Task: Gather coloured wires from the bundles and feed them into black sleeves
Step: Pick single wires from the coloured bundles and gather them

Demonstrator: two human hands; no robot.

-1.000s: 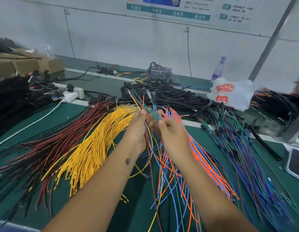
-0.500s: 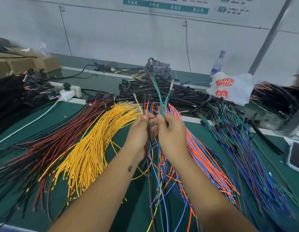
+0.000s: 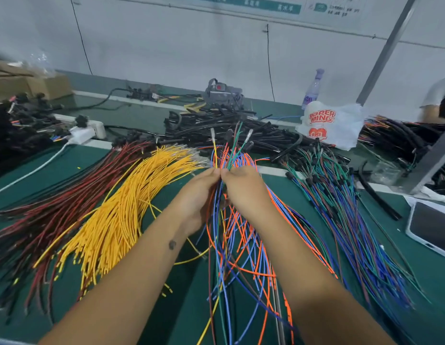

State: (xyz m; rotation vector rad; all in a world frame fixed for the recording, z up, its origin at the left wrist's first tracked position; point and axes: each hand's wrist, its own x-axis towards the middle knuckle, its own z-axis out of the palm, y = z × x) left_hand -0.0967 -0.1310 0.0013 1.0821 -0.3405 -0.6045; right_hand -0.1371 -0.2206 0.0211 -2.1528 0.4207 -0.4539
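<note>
While pinched together over the green tabletop (image 3: pixel 428 282) below a white wall (image 3: pixel 166 46): left hand (image 3: pixel 199 195), right hand (image 3: pixel 244 188), both clamped on mixed wires (image 3: pixel 231 150); black sleeves (image 3: pixel 216 125) piled behind.

At my two o'clock I see a white plastic bag (image 3: pixel 333 125) printed in red, a clear bottle (image 3: pixel 313 89) just behind it. A phone (image 3: pixel 431 226) lies at three o'clock. Cardboard boxes (image 3: pixel 30 84) and a white power strip (image 3: pixel 88 130) sit around ten o'clock.
</note>
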